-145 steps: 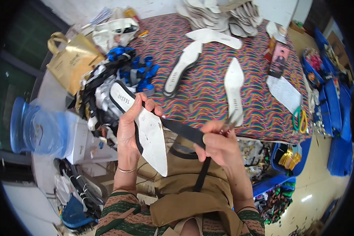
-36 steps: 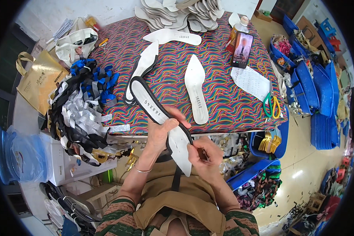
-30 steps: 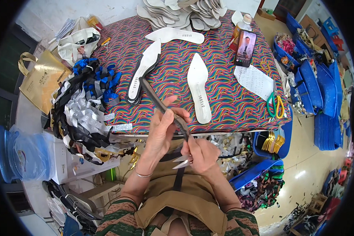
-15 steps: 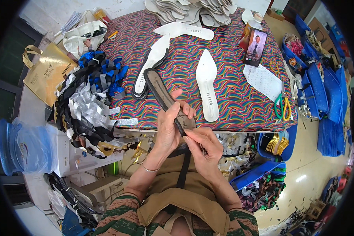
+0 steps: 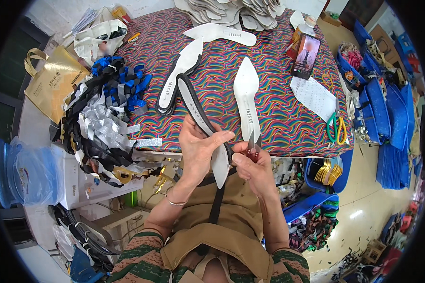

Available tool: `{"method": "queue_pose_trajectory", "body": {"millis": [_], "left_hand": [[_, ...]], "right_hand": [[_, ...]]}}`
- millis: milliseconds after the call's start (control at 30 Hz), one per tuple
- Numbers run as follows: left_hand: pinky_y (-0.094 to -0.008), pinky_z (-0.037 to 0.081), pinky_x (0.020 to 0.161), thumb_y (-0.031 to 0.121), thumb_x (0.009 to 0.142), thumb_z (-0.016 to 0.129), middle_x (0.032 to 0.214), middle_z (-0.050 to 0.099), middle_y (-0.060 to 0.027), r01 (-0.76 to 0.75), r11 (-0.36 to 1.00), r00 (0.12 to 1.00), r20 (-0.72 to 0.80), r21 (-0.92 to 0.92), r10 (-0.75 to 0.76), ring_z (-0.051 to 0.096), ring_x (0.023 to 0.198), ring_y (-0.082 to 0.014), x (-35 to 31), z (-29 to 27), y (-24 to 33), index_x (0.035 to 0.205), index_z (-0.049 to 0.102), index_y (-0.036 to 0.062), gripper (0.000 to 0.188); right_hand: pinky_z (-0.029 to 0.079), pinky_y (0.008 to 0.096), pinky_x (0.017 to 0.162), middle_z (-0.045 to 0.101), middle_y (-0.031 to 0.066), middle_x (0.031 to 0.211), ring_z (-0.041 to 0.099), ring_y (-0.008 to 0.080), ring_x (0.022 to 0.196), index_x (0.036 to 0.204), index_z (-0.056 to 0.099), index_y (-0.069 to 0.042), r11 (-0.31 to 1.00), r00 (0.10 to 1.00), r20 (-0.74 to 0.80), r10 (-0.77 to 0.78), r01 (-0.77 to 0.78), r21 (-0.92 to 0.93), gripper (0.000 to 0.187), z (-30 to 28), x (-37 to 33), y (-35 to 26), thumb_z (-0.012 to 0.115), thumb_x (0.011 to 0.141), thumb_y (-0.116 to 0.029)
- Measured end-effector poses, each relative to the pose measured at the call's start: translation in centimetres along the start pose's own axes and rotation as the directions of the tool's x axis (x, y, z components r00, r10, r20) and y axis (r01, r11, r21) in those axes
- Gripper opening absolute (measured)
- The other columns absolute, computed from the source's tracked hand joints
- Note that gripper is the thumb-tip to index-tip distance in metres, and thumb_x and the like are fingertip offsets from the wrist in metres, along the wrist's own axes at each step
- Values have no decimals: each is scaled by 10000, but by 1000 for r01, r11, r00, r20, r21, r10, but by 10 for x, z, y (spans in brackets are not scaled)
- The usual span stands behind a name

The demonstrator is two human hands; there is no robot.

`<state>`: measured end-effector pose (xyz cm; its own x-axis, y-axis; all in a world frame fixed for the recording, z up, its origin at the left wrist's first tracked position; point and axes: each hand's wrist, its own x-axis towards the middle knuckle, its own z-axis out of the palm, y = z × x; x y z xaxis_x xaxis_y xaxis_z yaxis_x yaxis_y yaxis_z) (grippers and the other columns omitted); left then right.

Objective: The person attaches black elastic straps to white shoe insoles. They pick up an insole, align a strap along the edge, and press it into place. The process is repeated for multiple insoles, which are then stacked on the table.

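Note:
My left hand (image 5: 197, 150) grips a shoe insole (image 5: 193, 101), white side up, with black edging along its rim. Its pointed white end aims down toward my lap. Close beside that end, my right hand (image 5: 256, 170) is closed on a small cutting tool (image 5: 253, 152) with a dark red handle, its pale pointed metal sticking upward. Below the insole a black strip (image 5: 217, 207) runs down over my brown apron; whether it joins the edging is hidden. A loose white insole (image 5: 247, 89) lies just beyond my right hand, and stacked black-edged insoles (image 5: 172, 92) lie to the left.
On the patterned tabletop (image 5: 288, 132) stand a phone (image 5: 306, 56) and a bottle (image 5: 307, 26), with scissors (image 5: 337, 128) at right. A heap of strips (image 5: 99, 122) hangs over the left edge. Many insoles (image 5: 222, 12) are piled at the back. Blue bins (image 5: 378, 108) line the right side.
The insole has been turned over, from its brown face to its white underside. My right hand has left the edging and now shows the red-handled cutting tool, blade up.

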<state>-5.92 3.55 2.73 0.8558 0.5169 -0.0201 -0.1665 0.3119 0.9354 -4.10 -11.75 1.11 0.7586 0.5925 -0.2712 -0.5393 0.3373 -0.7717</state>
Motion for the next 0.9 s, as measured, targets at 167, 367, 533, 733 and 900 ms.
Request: {"method": "queue_pose_trajectory", "body": {"millis": [167,367,533,733,900], "left_hand": [[-216,498,610,-6,678,844,814,591,-30,-98,983,995,-10,155,101,580,691,-79,1,2,-2,1020,447,17,524],[-247,512,680,-45,642,844,857,611,-40,-322,929,931,-115,182,345,596,755,-96,-6,16,-10,1032,472,13,542],[-237,507,665,-52,633,848,859,612,-43,-313,935,933,-130,165,335,593,729,-93,-6,20,-9,1019,465,21,549],[-208,467,623,-14,673,833,808,598,-14,-152,968,977,-120,198,178,553,681,-65,-7,11,-9,975,473,33,472],[-204,464,619,-6,705,809,798,597,-18,-153,971,976,-125,186,178,554,666,-63,-7,14,-10,969,471,34,431]], "right_hand": [[230,200,425,477,-45,658,334,18,475,979,596,-24,999,997,70,-16,18,-32,136,-11,1,5,669,890,-97],[213,213,436,461,-71,624,326,16,478,910,608,-45,974,999,-4,47,-45,223,47,1,-9,7,642,894,-74],[214,206,420,429,-44,623,304,27,456,889,560,-21,994,993,-110,-42,53,97,101,2,-10,20,631,911,-89],[208,217,436,433,-63,607,302,22,468,876,584,-45,998,996,-82,-45,49,45,84,-9,-9,27,642,901,-100],[250,229,443,470,-57,638,365,37,503,870,595,-61,996,990,-117,-84,86,13,68,-9,-8,30,657,878,-87]]}}
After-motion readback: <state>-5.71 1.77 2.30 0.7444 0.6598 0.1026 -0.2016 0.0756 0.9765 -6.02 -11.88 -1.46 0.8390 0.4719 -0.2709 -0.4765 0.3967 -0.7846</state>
